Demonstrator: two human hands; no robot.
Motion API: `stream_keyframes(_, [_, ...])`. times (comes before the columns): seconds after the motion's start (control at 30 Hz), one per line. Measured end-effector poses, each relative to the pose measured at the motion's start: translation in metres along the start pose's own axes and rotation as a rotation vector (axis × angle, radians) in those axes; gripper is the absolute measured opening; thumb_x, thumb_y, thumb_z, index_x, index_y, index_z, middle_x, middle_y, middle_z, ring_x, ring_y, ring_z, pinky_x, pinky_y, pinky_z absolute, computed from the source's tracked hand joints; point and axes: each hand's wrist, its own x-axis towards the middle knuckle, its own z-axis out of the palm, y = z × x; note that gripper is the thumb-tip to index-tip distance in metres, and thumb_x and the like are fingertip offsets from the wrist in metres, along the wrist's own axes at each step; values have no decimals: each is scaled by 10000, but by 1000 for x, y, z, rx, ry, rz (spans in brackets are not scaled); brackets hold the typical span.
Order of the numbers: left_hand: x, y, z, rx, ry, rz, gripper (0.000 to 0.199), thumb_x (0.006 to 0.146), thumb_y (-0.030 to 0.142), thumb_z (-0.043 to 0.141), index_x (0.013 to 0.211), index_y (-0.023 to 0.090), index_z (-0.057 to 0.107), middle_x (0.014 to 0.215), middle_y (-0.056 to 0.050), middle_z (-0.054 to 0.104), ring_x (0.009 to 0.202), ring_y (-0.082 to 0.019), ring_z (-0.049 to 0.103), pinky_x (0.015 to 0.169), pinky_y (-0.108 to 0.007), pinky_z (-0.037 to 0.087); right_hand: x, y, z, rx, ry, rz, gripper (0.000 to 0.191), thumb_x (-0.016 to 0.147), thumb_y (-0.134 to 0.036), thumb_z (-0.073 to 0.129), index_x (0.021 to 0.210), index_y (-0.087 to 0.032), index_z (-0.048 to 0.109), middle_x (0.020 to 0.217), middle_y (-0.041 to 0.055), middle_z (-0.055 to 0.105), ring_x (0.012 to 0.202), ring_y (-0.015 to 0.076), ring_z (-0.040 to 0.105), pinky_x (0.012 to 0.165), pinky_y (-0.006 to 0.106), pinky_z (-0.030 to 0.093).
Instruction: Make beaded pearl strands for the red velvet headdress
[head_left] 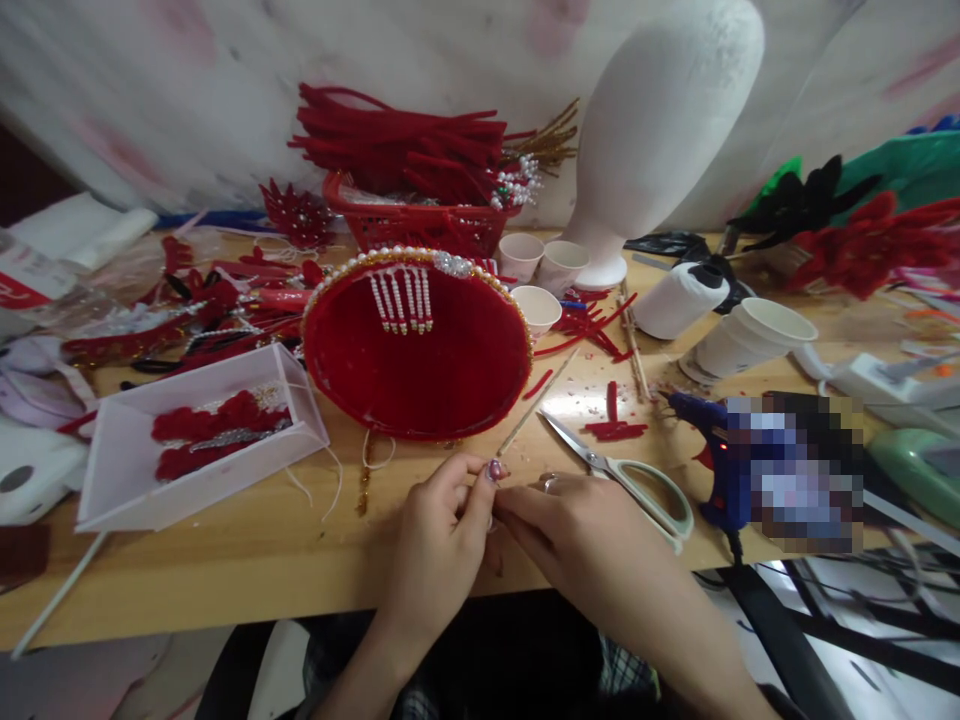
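Note:
My left hand point(448, 520) and my right hand point(581, 525) meet at the table's front edge, fingertips pinched together. What they hold, if anything, is too small and hidden to make out. A thin tan stick point(536, 405) runs away from the left fingertips; whether it is gripped or lies behind them I cannot tell. Beyond my hands a round red velvet piece point(420, 375) stands tilted, its rim edged with white pearls and gold trim, short pearl strands hanging near its top. Scissors point(637, 490) with pale handles lie partly open beside my right hand.
A white box point(120, 470) with red fuzzy pieces sits left. At the back stand a red basket point(420, 228) of red fuzzy stems and a white foam head point(660, 130). A blue glue gun point(720, 450), a thread cone point(679, 300) and paper cups point(754, 340) are right.

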Motion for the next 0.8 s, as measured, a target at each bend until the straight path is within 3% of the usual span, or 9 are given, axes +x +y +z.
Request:
stream_keyframes(0.2, [1,4,0,184,-40,62,275,1008,358,463,851,215,636,596,39,613,562,-147,622,544,-236,418,8,-6,-5,-228,-114,-31,154,803,-5,661,770,-137,734,606,75,719,487,198,622,508,329,186])
stream_keyframes(0.3, [2,7,-10,263,-36,72,283,1028,349,413,1021,223,666,718,5,696,726,-189,678,671,-282,467,10,0,-2,-143,-147,-31,173,835,-17,641,805,-159,734,649,58,733,531,186,632,521,315,220])
stream_keyframes(0.4, [3,7,-22,355,-105,56,272,1016,324,445,1183,251,645,717,9,718,751,-210,693,697,-311,489,11,7,0,-31,-166,22,175,928,-111,615,821,-178,736,667,43,741,557,164,631,531,290,266])
stream_keyframes(0.5, [3,6,-30,439,-169,53,250,978,282,523,1189,282,656,966,-24,771,925,-233,709,772,-341,523,11,9,-1,31,-176,72,217,982,-197,599,826,-171,747,680,51,753,575,157,639,542,276,296])
stream_keyframes(0.63, [2,10,-33,528,-230,173,274,1000,211,459,1148,278,680,1172,-31,698,1109,-224,639,974,-398,483,12,10,-2,106,-190,88,225,996,-197,588,870,-170,772,749,65,786,625,167,682,572,273,335])
stream_keyframes(0.8, [-3,26,-36,591,-336,220,439,952,103,475,1342,296,533,1217,-26,605,1095,-193,611,967,-354,485,14,15,-3,198,-218,52,208,991,-181,589,908,-164,780,811,78,798,686,179,711,611,269,389])
